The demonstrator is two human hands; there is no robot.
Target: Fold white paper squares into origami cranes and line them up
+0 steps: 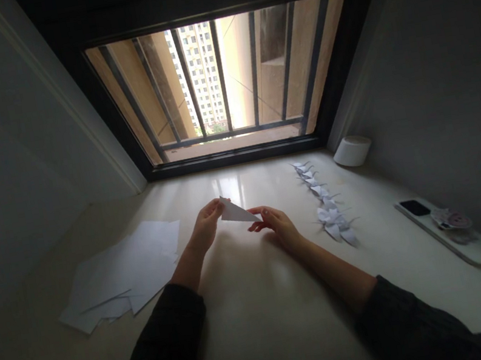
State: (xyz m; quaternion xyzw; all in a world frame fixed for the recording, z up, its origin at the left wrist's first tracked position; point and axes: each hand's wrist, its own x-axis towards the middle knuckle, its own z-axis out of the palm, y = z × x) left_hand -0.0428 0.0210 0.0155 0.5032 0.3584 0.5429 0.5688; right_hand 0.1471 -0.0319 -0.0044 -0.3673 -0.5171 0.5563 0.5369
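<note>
A white sheet of paper folded into a triangle (237,211) is held a little above the pale sill between both hands. My left hand (206,224) pinches its upper left corner. At the lower right tip, the fingers of my right hand (276,222) are closed on the paper. Both forearms come up from the bottom edge in dark sleeves.
A loose pile of white paper sheets (122,273) lies at the left. A row of several folded white paper cranes (328,208) runs along the right. A white round container (352,150) stands by the window. A phone (448,225) lies at far right.
</note>
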